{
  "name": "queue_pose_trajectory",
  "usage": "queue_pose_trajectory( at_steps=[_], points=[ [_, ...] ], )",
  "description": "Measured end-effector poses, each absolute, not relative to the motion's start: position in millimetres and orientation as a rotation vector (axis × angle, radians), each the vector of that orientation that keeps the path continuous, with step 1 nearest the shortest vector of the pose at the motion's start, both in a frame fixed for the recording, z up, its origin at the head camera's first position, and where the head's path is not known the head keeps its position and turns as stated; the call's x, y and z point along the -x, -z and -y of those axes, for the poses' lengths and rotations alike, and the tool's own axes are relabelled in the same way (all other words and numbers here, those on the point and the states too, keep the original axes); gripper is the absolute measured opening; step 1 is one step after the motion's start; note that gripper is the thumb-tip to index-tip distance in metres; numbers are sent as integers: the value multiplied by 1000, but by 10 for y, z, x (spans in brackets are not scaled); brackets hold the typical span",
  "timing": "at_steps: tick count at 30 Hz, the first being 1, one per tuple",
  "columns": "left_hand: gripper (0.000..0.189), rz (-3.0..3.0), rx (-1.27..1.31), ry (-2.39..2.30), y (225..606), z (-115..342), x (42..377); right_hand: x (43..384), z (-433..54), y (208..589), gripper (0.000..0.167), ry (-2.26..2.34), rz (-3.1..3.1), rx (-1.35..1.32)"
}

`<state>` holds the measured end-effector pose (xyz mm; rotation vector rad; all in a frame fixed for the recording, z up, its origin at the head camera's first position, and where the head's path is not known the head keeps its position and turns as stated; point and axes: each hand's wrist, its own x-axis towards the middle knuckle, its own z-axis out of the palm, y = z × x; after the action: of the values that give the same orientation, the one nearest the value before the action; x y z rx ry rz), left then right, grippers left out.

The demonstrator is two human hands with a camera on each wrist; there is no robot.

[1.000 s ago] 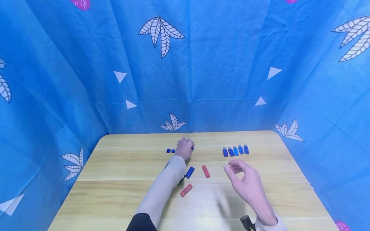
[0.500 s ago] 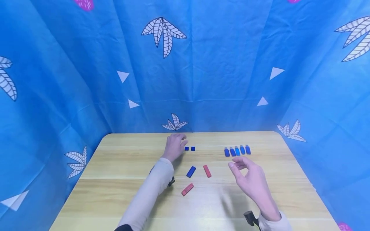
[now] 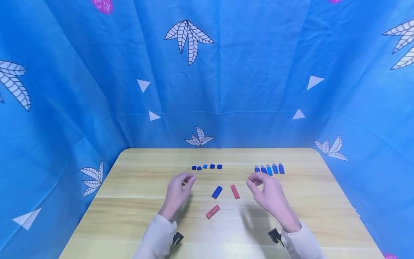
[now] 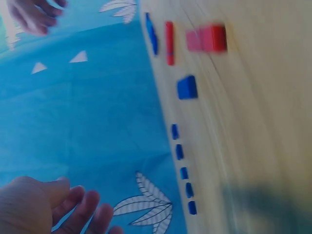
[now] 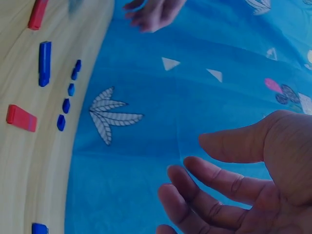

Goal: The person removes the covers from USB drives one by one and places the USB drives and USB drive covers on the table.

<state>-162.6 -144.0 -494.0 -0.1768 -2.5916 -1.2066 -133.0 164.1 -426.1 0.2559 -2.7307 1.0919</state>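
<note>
My left hand (image 3: 178, 192) hovers at the left of the table, fingers loosely bent and holding nothing. Beyond it runs a row of several small blue caps (image 3: 212, 166). On the right, my right hand (image 3: 266, 190) is relaxed, with thumb and fingers apart in the right wrist view. Behind it stand several blue USB flash drives (image 3: 275, 168) side by side, metal plugs pointing away; the hand overlaps the near ends of the leftmost ones. Between the hands lie a blue flash drive (image 3: 217, 192), a red flash drive (image 3: 235, 191) and, closer, another red flash drive (image 3: 212, 212).
The light wooden table (image 3: 129, 216) has rounded far corners. A blue curtain (image 3: 252, 72) with white leaf prints hangs behind it and along both sides. A dark wrist mount (image 3: 275, 235) sits under the right sleeve, and a similar one under the left.
My left hand has drawn back from the row of blue caps toward me and to the left, uncovering the whole row. My right hand has barely moved; the flash drives lie as before.
</note>
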Motion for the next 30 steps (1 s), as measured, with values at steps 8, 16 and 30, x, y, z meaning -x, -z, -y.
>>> queue_pose_trajectory(
  at_steps=[8, 16, 30],
  points=[
    [5, 2352, 119, 1315, 4967, 1455, 1051, 1591, -1504, 4445, 11, -1012, 2850, -433],
    [6, 2279, 61, 1334, 5057, 1422, 805, 1895, -1315, 4681, 17, -846, 2864, -841],
    [6, 2298, -27, 1401, 5147, 1459, 639, 2128, -937, 5074, 27, -549, 2905, -1245]
  ],
)
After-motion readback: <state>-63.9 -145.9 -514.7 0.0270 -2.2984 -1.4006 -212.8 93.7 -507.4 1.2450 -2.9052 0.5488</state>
